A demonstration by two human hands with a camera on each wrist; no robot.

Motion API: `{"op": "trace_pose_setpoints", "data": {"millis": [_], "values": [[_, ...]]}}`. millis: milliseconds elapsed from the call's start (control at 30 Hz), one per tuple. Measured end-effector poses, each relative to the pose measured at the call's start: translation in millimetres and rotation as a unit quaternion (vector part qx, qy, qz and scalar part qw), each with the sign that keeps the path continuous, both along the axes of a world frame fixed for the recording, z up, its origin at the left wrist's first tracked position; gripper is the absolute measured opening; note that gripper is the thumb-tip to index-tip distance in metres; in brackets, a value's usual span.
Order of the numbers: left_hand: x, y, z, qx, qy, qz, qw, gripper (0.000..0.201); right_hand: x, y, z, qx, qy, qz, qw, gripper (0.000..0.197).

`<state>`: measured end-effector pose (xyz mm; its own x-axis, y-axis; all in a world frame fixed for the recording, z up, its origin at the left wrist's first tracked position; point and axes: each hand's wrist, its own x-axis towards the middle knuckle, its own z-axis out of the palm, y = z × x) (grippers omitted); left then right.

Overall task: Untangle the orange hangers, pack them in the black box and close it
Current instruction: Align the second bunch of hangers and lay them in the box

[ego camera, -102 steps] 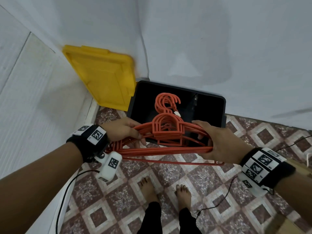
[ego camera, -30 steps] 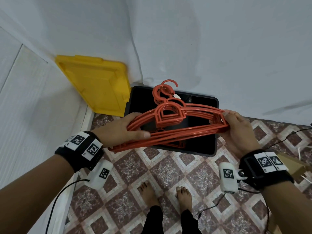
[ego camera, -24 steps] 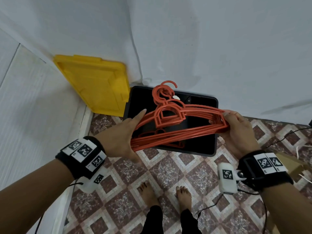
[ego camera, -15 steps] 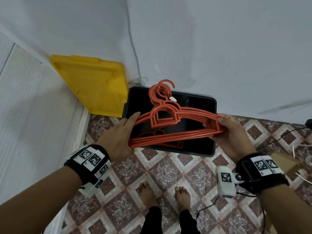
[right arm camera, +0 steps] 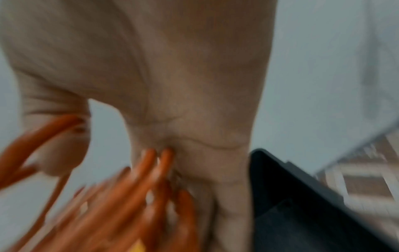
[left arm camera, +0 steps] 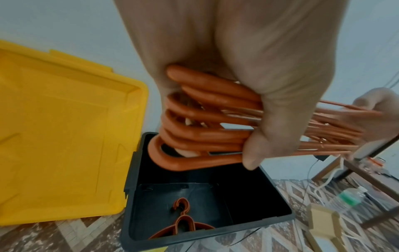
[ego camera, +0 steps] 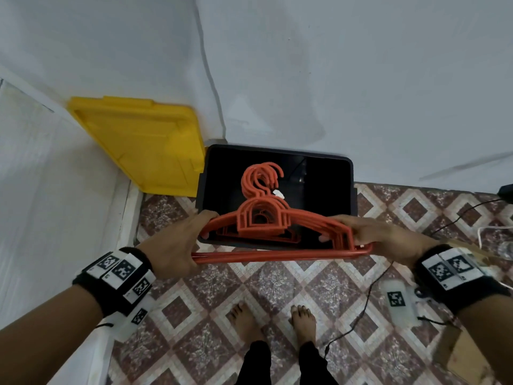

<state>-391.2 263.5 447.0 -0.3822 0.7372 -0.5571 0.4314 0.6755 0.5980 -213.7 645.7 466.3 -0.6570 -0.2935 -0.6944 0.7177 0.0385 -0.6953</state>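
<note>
Hangers [ego camera: 273, 232] clamped at both ends, left hand [ego camera: 173, 245], right hand [ego camera: 380, 237]; long axis runs along box [ego camera: 350, 173] length, box directly below/ahead.

Hangers [ego camera: 266, 232] span between both hands above the box [ego camera: 351, 173], whose lid [ego camera: 138, 143] leans at its left.

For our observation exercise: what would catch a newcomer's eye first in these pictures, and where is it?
First, the bundle of orange hangers, gripped at its ends by the left hand and right hand over the open black box. Next, the yellow lid leaning in the wall corner left of the box. Inside the box lie more hangers.
</note>
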Motion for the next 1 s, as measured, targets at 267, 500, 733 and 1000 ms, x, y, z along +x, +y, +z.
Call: {"op": "trace_pose_setpoints", "data": {"millis": [267, 500, 733, 1000], "values": [[-18.3, 8.8, -2.3, 0.006, 0.058, -0.052, 0.997, 0.091, -13.9, -8.8, 21.6, -0.066, -0.051, 0.012, 0.996, 0.077], [-37.4, 32.6, 1.9, 0.019, 0.095, -0.100, 0.990, 0.089, -23.9, -46.8, 17.3, 0.251, 0.002, 0.088, 0.964, 0.037], [-36.7, 32.8, 20.6, 0.017, 0.306, 0.076, 0.949, 0.120, -5.6, -62.4, -8.5, 0.329, 0.057, -0.014, 0.942, 0.023], [36.5, 84.0, 28.5, 0.143, -0.280, 0.525, 0.791, 0.105, -0.9, -112.2, -18.3, 0.264, 0.046, -0.237, 0.934, 0.017]]}}
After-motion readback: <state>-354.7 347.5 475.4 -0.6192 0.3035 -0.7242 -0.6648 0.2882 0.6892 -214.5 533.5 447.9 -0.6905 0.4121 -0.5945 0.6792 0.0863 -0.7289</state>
